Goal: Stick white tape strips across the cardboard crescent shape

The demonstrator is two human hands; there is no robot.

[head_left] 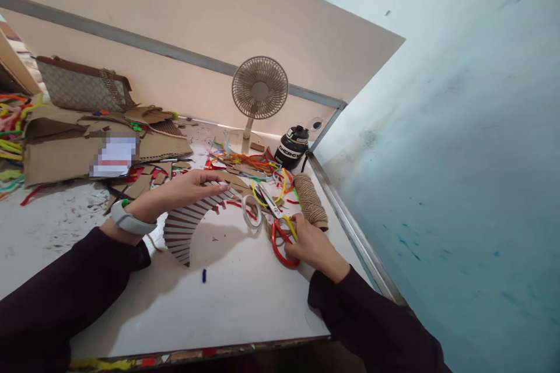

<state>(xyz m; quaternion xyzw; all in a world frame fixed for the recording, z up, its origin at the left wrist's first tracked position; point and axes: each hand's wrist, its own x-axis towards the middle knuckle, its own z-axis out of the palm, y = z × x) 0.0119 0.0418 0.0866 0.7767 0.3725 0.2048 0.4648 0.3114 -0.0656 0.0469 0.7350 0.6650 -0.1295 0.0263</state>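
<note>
My left hand pinches the upper end of a curved, ribbed cardboard strip, striped white and brown, which arches down towards the table. From near my left fingertips a thin band of tape runs to a roll of white tape, just to the right of the strip. My right hand has its fingers closed on the handles of a pair of scissors, which have a red loop and some yellow. The blades point away from me, slightly parted, over the scraps. Part of the handles is hidden by my fingers.
A twine spool lies beside the right hand, with a black bottle behind it. Further back stands a small fan. Cardboard pieces, a phone, pipe cleaners and a handbag crowd the back and left.
</note>
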